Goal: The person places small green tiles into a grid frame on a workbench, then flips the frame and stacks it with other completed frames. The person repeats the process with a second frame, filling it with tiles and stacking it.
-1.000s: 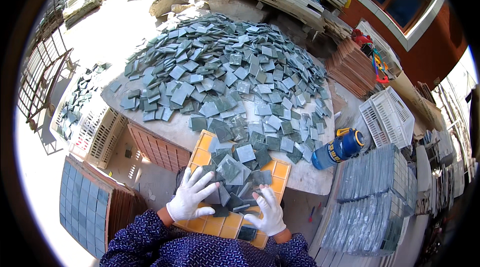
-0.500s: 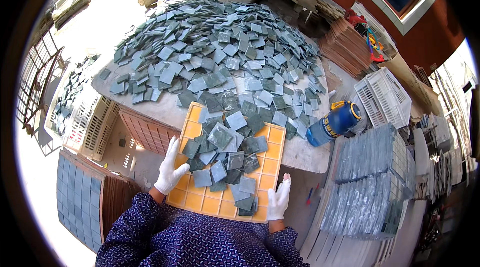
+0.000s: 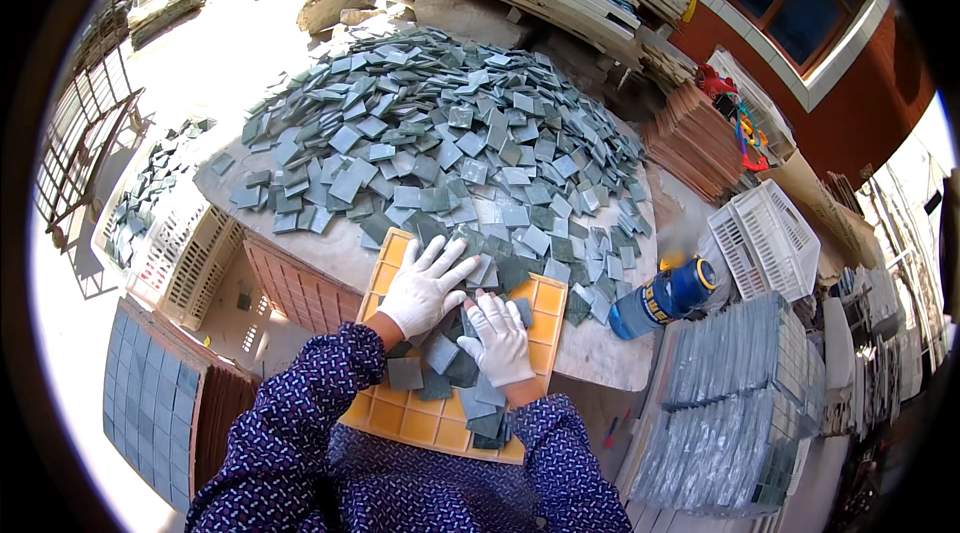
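A yellow gridded tray (image 3: 410,420) lies in front of me, its far end on the edge of the stone table. Loose grey-green square stone tiles (image 3: 441,353) cover its middle. My left hand (image 3: 425,285), in a white glove, lies over the tiles near the tray's far end, fingers spread. My right hand (image 3: 499,338), gloved too, rests on the tiles to the right and a bit nearer, fingers stretched out. Both hands hide part of the tiles under them. Beyond the tray rises a big heap of the same tiles (image 3: 440,123).
A blue bottle (image 3: 665,298) stands at the table's (image 3: 610,358) right edge. Right of it are a white plastic crate (image 3: 765,238) and wrapped tile stacks (image 3: 715,413). Tile sheets (image 3: 150,383) stand lower left, by a white basket (image 3: 185,263). Red-brown trays (image 3: 690,143) are stacked far right.
Both hands have moved from the tray's sides inward and forward onto the tiles. The view has tilted slightly, so the scene sits a little lower.
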A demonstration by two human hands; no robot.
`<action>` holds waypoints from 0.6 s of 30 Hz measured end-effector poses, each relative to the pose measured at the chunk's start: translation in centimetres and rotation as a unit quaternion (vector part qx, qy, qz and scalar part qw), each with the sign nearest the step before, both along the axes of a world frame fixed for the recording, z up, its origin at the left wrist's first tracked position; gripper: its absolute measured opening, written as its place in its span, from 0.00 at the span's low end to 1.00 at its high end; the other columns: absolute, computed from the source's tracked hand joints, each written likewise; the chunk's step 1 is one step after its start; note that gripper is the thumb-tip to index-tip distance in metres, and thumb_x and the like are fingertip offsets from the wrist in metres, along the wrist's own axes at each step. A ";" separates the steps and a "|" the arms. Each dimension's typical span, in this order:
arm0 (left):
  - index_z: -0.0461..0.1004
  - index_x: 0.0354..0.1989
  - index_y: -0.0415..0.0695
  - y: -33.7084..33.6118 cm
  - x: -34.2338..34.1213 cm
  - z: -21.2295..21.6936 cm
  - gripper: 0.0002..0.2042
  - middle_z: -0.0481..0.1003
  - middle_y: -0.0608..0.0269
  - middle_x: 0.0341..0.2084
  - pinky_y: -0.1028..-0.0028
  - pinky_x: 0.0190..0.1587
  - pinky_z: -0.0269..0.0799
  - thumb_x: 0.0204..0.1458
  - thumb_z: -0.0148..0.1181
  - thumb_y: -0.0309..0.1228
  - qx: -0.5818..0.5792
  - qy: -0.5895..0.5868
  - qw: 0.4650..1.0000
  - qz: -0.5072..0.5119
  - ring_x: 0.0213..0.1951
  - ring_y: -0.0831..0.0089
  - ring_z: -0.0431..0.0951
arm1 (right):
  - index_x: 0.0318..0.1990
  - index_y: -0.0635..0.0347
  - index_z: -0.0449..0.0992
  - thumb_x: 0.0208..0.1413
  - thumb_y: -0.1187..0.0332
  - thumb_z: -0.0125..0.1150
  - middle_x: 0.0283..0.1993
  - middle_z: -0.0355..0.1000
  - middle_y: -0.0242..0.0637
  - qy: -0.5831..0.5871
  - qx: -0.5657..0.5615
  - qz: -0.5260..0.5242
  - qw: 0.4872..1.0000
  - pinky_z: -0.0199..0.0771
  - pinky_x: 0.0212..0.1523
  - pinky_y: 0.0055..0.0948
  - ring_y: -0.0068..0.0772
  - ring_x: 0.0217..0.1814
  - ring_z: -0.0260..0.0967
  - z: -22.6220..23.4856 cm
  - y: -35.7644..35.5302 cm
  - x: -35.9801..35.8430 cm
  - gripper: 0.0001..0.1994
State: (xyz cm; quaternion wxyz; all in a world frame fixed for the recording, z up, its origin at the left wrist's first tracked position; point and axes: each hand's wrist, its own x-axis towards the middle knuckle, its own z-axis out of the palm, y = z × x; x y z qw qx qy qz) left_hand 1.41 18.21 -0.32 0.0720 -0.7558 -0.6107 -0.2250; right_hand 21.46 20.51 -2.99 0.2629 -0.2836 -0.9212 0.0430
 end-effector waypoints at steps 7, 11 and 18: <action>0.56 0.68 0.59 3.7 -1.4 0.8 0.30 0.57 0.55 0.66 0.46 0.63 0.49 0.57 0.51 0.49 -0.086 -0.016 0.993 0.081 0.65 0.50 0.57 | 0.53 0.57 0.71 0.59 0.45 0.55 0.46 0.76 0.40 0.392 -0.541 -0.117 0.735 0.74 0.30 0.29 0.40 0.40 0.76 0.6 7.0 1.6 0.26; 0.58 0.66 0.51 -2.0 -1.1 -0.2 0.33 0.57 0.53 0.65 0.45 0.63 0.47 0.52 0.57 0.48 -0.077 -0.053 0.995 0.035 0.65 0.47 0.54 | 0.61 0.58 0.63 0.63 0.41 0.42 0.56 0.69 0.51 0.467 -0.700 0.038 0.538 0.79 0.41 0.35 0.48 0.52 0.73 5.0 4.0 5.8 0.31; 0.62 0.63 0.46 -12.2 1.1 -1.2 0.35 0.58 0.49 0.64 0.40 0.65 0.40 0.49 0.57 0.53 -0.089 -0.066 0.994 0.008 0.66 0.45 0.53 | 0.63 0.62 0.60 0.61 0.62 0.54 0.58 0.66 0.47 0.394 -0.671 0.029 0.628 0.77 0.48 0.39 0.45 0.56 0.70 4.9 1.4 8.7 0.25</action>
